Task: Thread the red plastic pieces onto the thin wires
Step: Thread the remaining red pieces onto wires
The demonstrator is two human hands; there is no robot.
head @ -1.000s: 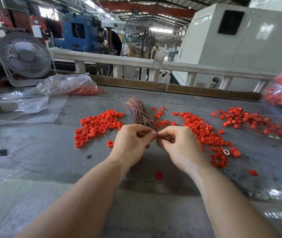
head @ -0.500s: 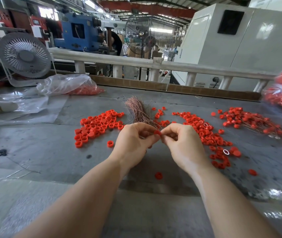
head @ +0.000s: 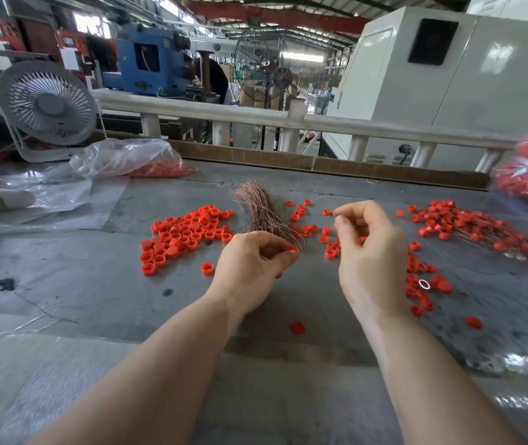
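Bare table (head: pixel 102 284) at your 9 o'clock: passable. Loose red caps (head: pixel 185 232) at 11; wire bundle (head: pixel 261 210) at 12, just beyond your left hand (head: pixel 253 271). Caps (head: pixel 423 284) crowd 2 to 3 o'clock, beside your right hand (head: pixel 368 252). One stray cap (head: pixel 298 328) lies between your wrists.

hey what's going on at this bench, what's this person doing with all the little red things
A person is threading red plastic pieces onto thin wires at a grey workbench. The left hand pinches one red piece at its fingertips. The right hand is raised apart from it, fingers curled and pinched, probably on a wire too thin to make out. A bundle of copper-coloured wires lies behind the hands, loose red pieces to the left, and pieces already on wires to the right.
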